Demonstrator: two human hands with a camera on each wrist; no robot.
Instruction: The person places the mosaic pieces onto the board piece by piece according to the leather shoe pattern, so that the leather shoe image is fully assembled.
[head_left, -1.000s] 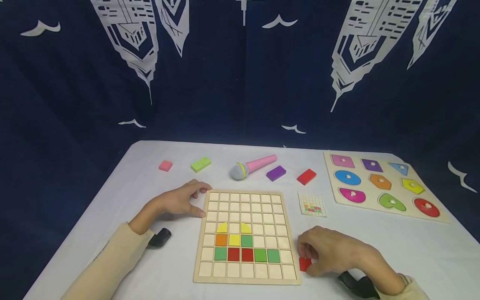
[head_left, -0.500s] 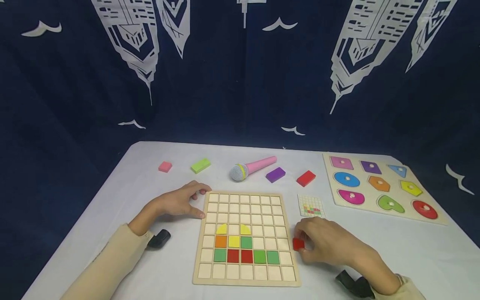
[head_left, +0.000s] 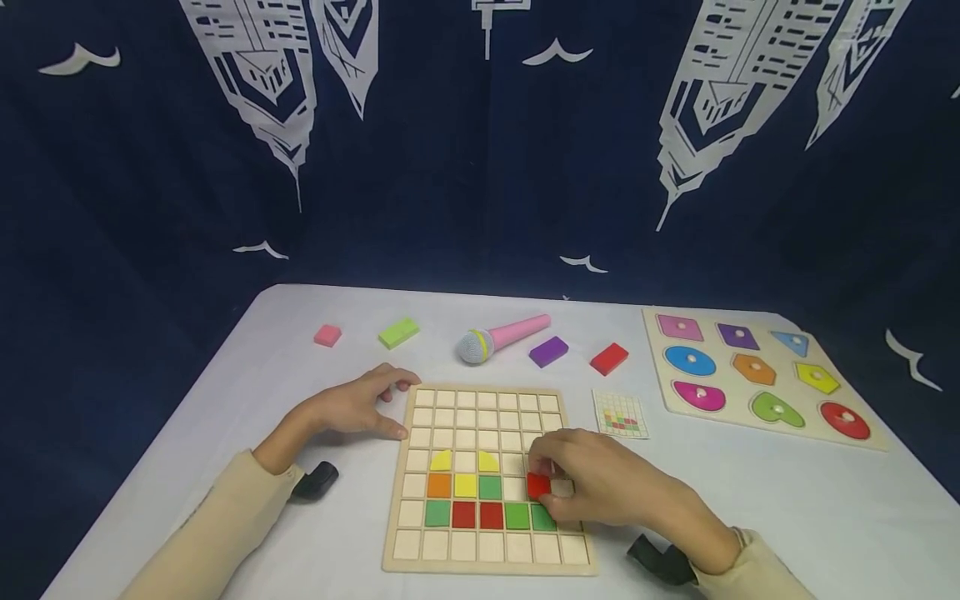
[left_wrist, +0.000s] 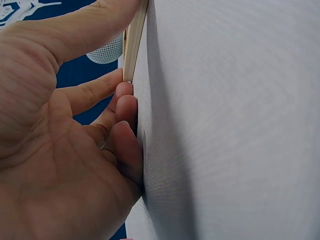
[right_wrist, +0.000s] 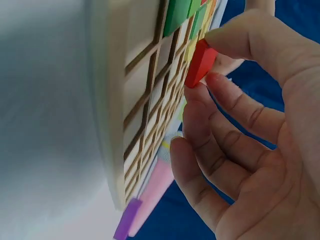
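Note:
In the head view a square wooden grid board [head_left: 492,547] lies on the table with colored tiles in its cells. My right hand [head_left: 617,481] is above the board's right part, pinching a red square tile [right_wrist: 201,64] between thumb and fingertips. The right wrist view has that tile tilted, apart from the cells. Below it sit two green tiles [head_left: 517,516]; two dark red tiles [head_left: 477,515] are further left. My left hand [head_left: 358,404] rests at the board's upper left corner, thumb [left_wrist: 95,27] and index finger touching its edge, the other fingers loosely bent.
A small pattern card [head_left: 621,414] lies right of the board. Behind are a pink toy microphone [head_left: 504,337] and pink [head_left: 327,335], lime [head_left: 398,332], purple [head_left: 549,352] and red [head_left: 609,359] blocks. A shape puzzle [head_left: 765,429] lies at the right.
My right hand lifted the red tile from the table beside the board and carried it left over the grid. The left hand has stayed at the corner.

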